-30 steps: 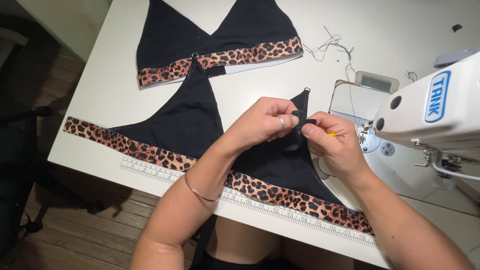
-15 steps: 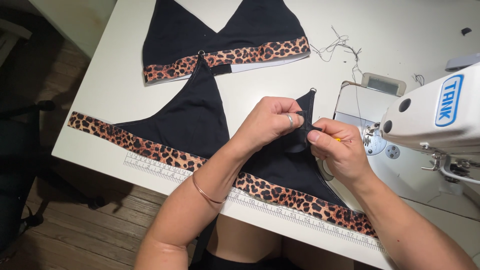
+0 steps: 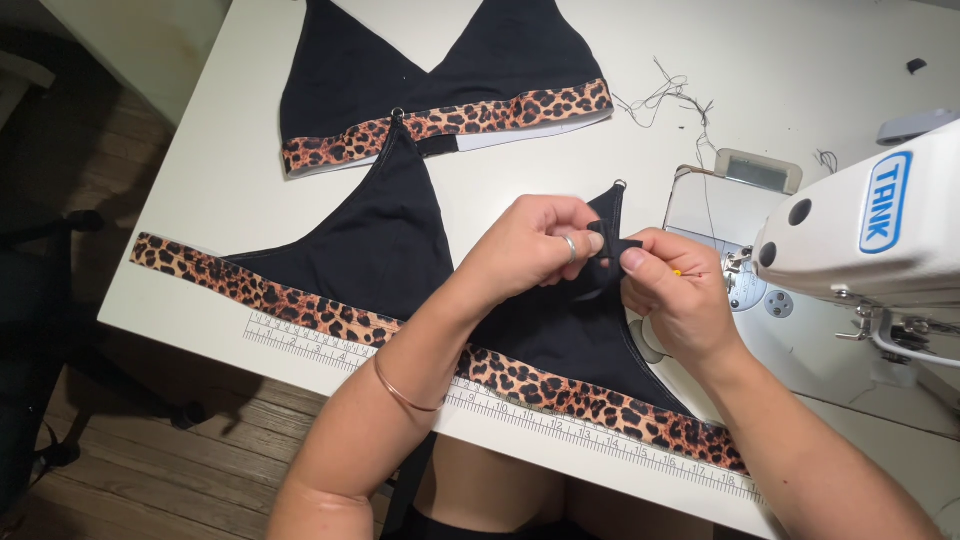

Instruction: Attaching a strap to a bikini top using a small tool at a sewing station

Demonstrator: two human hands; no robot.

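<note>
A black triangle bra top (image 3: pixel 380 245) with a leopard-print band (image 3: pixel 300 305) lies on the white table (image 3: pixel 220 190). My left hand (image 3: pixel 530 245) and my right hand (image 3: pixel 675 295) both pinch a narrow black strap (image 3: pixel 612 240) just above its right cup, below a small metal ring (image 3: pixel 620 185). A yellow-headed pin shows at my right fingers. A second black top with a leopard band (image 3: pixel 450 75) lies farther back.
A white sewing machine (image 3: pixel 870 235) stands at the right, its needle area close to my right hand. A ruler strip (image 3: pixel 320 345) runs along the table's front edge. Loose threads (image 3: pixel 665 100) lie behind. Wood floor shows at the left.
Both hands stay together on the strap. The head view has shifted slightly, so the table sits a little lower and more to the right in the frame.
</note>
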